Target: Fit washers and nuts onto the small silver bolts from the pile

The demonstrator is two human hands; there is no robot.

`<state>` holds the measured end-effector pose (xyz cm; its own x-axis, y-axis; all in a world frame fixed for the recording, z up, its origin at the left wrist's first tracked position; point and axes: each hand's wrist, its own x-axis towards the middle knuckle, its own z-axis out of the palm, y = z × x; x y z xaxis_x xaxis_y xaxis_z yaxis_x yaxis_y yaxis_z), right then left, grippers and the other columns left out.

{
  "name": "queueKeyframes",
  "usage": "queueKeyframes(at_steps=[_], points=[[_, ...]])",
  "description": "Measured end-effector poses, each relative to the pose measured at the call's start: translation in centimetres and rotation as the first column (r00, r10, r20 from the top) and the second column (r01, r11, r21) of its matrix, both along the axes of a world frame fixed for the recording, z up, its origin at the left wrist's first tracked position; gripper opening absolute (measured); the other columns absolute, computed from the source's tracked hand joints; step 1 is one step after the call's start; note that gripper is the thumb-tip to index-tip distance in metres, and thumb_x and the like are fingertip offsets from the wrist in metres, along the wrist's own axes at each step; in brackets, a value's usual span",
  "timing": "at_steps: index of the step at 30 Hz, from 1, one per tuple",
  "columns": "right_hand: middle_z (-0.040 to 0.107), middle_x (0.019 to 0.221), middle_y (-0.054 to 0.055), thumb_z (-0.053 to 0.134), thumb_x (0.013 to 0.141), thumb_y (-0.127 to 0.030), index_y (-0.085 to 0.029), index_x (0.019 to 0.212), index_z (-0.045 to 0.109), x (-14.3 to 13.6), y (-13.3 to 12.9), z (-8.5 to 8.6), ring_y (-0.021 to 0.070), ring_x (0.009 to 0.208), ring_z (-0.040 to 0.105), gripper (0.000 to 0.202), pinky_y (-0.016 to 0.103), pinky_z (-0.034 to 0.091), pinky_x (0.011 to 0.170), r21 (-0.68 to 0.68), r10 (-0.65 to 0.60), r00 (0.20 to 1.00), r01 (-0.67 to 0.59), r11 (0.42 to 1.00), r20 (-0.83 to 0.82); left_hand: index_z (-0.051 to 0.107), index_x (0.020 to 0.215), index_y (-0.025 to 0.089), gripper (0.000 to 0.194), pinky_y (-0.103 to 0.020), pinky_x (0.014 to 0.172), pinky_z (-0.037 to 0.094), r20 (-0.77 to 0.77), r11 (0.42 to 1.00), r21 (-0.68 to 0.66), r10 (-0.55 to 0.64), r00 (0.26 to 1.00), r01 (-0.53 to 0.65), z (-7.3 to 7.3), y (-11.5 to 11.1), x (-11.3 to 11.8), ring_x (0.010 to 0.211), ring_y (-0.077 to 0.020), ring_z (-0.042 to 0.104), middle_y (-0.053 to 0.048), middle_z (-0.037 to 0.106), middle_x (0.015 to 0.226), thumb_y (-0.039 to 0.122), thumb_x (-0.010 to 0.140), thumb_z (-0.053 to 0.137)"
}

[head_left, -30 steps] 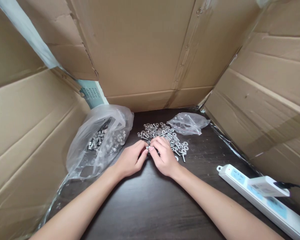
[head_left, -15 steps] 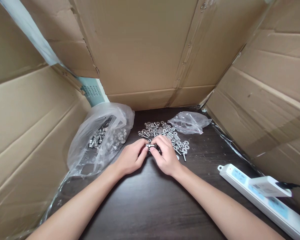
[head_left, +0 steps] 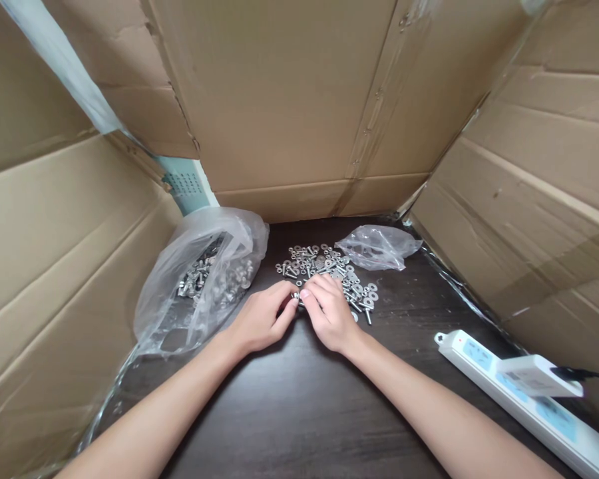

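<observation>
Near the bottom of the frame, two bare forearms come over the dark wooden counter point(head_left: 299, 412) and meet in the middle of the picture. The left hand point(head_left: 261, 318) and the right hand point(head_left: 329, 313) touch at the fingertips, and both close on one small metal bolt point(head_left: 297, 297) between them. The bolt is mostly hidden; its long axis seems to lie left to right, but which way the head points I cannot tell. Just behind the hands lies a loose pile of shiny screws and washers point(head_left: 329, 269), silver and round. To the left is a clear plastic bag point(head_left: 199, 279) with more hardware, to the right a crumpled small bag point(head_left: 379, 246). At lower right lies a white power strip point(head_left: 519, 392). Brown cardboard walls point(head_left: 289, 100) stand behind.
</observation>
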<state>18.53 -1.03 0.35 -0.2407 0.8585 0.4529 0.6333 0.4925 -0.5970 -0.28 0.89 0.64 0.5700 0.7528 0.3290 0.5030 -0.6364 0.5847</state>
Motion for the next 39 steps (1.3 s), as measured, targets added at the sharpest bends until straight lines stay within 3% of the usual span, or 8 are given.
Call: queueKeyframes(at_steps=[7,20,25,29,39], points=[[0.063,0.091,0.004,0.044,0.1,-0.024,-0.023,0.083,0.05,0.07,-0.16,0.23,0.0223,0.09,0.054,0.017,0.04,0.035,0.084,0.008,0.031,0.999,-0.031,0.999,-0.027,0.061,0.104,0.019,0.02,-0.03,0.072,0.045,0.004,1.0,0.006,-0.012,1.0,0.012,0.07,-0.07,0.0,0.077,-0.017,0.061,-0.004,0.067,0.092,0.031,0.104,0.044],[0.061,0.082,0.004,0.037,0.106,-0.025,-0.022,0.075,0.047,-0.13,0.16,-0.17,0.0216,0.085,0.051,0.033,0.041,0.036,0.081,0.025,0.022,0.998,-0.023,0.999,0.058,0.064,0.1,0.019,0.019,-0.028,0.067,0.04,0.019,1.0,0.017,-0.002,1.0,0.001,0.14,-0.06,0.03,0.07,-0.0153,0.054,-0.002,0.06,0.081,0.029,0.102,0.048],[0.063,0.089,0.005,0.04,0.105,-0.025,-0.023,0.081,0.049,-0.12,0.0,0.01,0.0229,0.088,0.051,0.026,0.041,0.038,0.084,0.039,0.01,1.0,-0.01,0.999,0.008,0.064,0.099,0.019,0.018,-0.029,0.066,0.039,0.038,0.999,0.003,0.034,0.999,-0.034,0.17,-0.01,0.05,0.068,-0.0149,0.05,0.0,0.056,0.077,0.029,0.1,0.05],[0.063,0.09,0.006,0.04,0.101,-0.021,-0.023,0.083,0.05,-0.02,0.08,-0.12,0.0233,0.089,0.051,0.02,0.042,0.039,0.083,0.059,0.035,0.999,-0.035,0.998,0.008,0.064,0.098,0.018,0.018,-0.029,0.066,0.039,0.021,0.999,-0.001,0.039,0.999,-0.039,0.11,-0.03,0.08,0.068,-0.0148,0.05,0.0,0.056,0.077,0.03,0.101,0.05],[0.058,0.077,0.005,0.036,0.106,-0.026,-0.024,0.072,0.041,-0.12,0.38,-0.42,0.0227,0.082,0.049,0.034,0.041,0.038,0.078,0.049,0.007,0.997,-0.011,0.999,0.071,0.066,0.102,0.019,0.02,-0.028,0.067,0.041,0.027,1.0,0.006,0.021,0.999,-0.021,-0.12,0.03,0.08,0.07,-0.0155,0.054,-0.002,0.061,0.081,0.03,0.102,0.049]])
